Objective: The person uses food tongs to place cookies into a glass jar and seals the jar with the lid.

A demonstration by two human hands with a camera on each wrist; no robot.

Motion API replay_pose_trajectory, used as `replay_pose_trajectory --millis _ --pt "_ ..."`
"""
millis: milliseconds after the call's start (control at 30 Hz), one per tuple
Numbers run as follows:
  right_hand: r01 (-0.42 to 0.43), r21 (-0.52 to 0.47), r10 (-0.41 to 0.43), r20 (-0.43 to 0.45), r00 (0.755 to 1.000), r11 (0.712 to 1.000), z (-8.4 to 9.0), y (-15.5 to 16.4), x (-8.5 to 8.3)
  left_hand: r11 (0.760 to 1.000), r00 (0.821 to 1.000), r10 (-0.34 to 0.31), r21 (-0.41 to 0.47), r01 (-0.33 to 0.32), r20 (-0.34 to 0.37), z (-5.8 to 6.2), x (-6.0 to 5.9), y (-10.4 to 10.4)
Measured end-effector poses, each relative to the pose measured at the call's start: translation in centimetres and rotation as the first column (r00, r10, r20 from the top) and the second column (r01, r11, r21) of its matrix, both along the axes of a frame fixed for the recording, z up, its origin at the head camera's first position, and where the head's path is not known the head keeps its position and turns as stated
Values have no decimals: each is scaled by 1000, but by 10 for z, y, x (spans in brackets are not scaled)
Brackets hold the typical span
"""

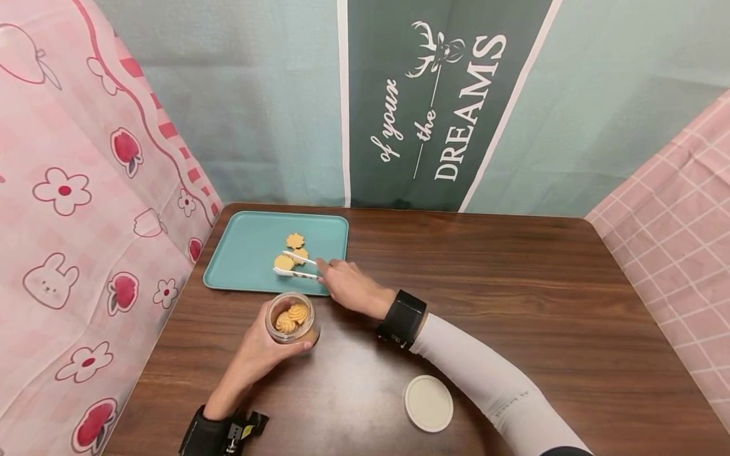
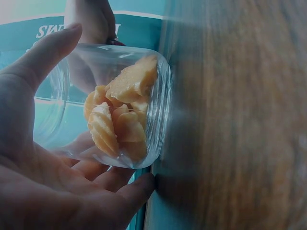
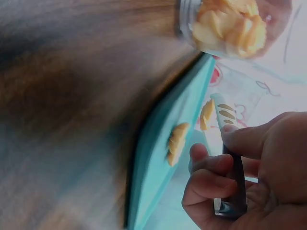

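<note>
My left hand (image 1: pixel 259 348) grips a clear glass jar (image 1: pixel 305 329) standing on the table just in front of the tray. Its fingers and thumb curve round the jar's wall. Inside lie several swirled butter cookies (image 2: pixel 122 115), heaped toward the bottom. My right hand (image 1: pixel 356 288) pinches a pair of white tongs (image 1: pixel 305 275) with dark handle parts, reaching over the near right part of the teal tray (image 1: pixel 245 253). Between the tong tips shows a round cookie (image 1: pixel 283 263). Beside it on the tray lie two flower-shaped cookies, one (image 1: pixel 295 240) behind the other (image 1: pixel 300 256).
An off-white round lid (image 1: pixel 429 403) lies on the brown wooden table (image 1: pixel 513 285), near the right forearm. A patterned pink cloth (image 1: pixel 85 221) hangs at the left, a green printed curtain (image 1: pixel 274 107) at the back and a pink checked cloth (image 1: pixel 673 221) at the right.
</note>
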State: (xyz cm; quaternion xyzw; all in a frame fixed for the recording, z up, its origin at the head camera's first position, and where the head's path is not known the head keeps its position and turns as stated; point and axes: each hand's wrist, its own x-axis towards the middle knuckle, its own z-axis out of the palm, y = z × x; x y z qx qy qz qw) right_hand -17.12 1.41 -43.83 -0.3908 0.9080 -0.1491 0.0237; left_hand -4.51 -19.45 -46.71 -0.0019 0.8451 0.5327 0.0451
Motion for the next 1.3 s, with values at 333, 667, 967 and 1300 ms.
replay_pose_trajectory --millis 333,667,967,1300 --pt "-8 -2 8 -34 999 1000 11 16 2 1000 1000 0 -10 0 -7 0 0 1" --pt "-36 -55 32 -76 997 998 25 30 7 1000 999 -11 -20 10 -30 0 0 1" --pt "-83 -93 66 -165 984 992 36 41 18 1000 1000 -3 -13 3 -3 -1 0 -1" --pt "-108 -122 83 -195 977 987 47 49 34 999 1000 3 -41 -4 -18 -4 1 -1"
